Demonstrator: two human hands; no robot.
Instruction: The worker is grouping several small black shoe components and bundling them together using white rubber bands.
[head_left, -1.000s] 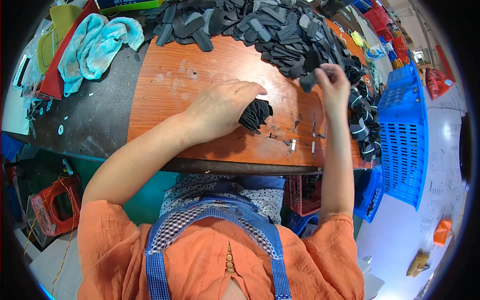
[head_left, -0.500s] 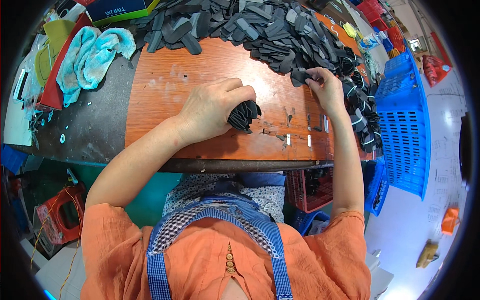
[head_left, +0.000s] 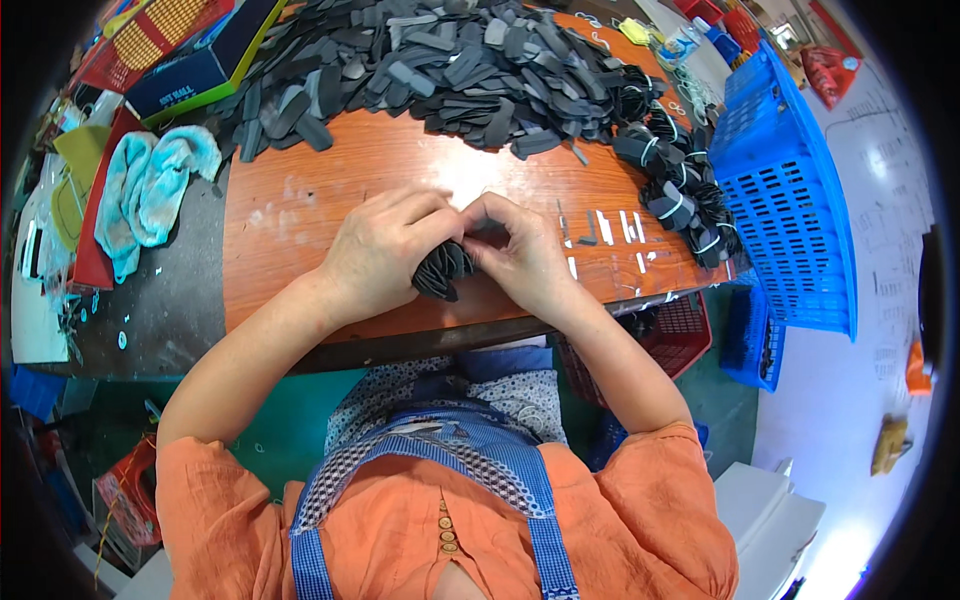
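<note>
My left hand (head_left: 385,250) and my right hand (head_left: 520,250) meet over the near middle of an orange wooden table (head_left: 300,220). Together they grip a fanned stack of flat dark grey pieces (head_left: 443,272), which shows below and between my fingers. A large heap of the same loose dark pieces (head_left: 440,60) covers the far side of the table. Bundles of such pieces with pale bands around them (head_left: 670,170) lie at the right, beside a blue basket. A few small pale and grey strips (head_left: 610,230) lie on the wood just right of my right hand.
A blue plastic basket (head_left: 790,200) stands off the table's right end, with a red crate (head_left: 670,330) below it. A turquoise cloth (head_left: 150,190) lies on a grey surface at the left. Flat boxes (head_left: 200,60) sit at the far left.
My right hand has come back from the pile at the far right and joined my left hand on the stack. The head view has shifted so the table sits lower in view.
</note>
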